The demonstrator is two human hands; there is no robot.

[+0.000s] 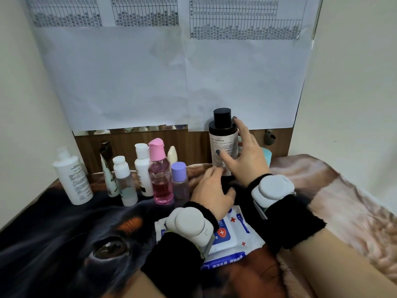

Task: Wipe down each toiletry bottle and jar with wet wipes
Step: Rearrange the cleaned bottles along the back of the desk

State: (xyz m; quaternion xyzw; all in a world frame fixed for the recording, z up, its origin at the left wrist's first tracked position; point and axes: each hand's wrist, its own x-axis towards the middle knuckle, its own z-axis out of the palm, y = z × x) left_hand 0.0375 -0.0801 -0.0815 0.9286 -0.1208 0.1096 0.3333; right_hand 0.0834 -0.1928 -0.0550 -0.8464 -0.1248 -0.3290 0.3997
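At the back of the dog-print cloth (64,237), the right hand (242,155) curls thumb and fingers round the dark bottle (222,134), which stands upright against the wooden board (193,145). Just below, the left hand (211,190) lies knuckles-up at the bottle's foot; whether it holds a wipe I cannot tell. Under the left wrist sits the wipes pack (227,237). Left of the hands stand six smaller bottles, among them a pink one (161,177) and a white one (73,175).
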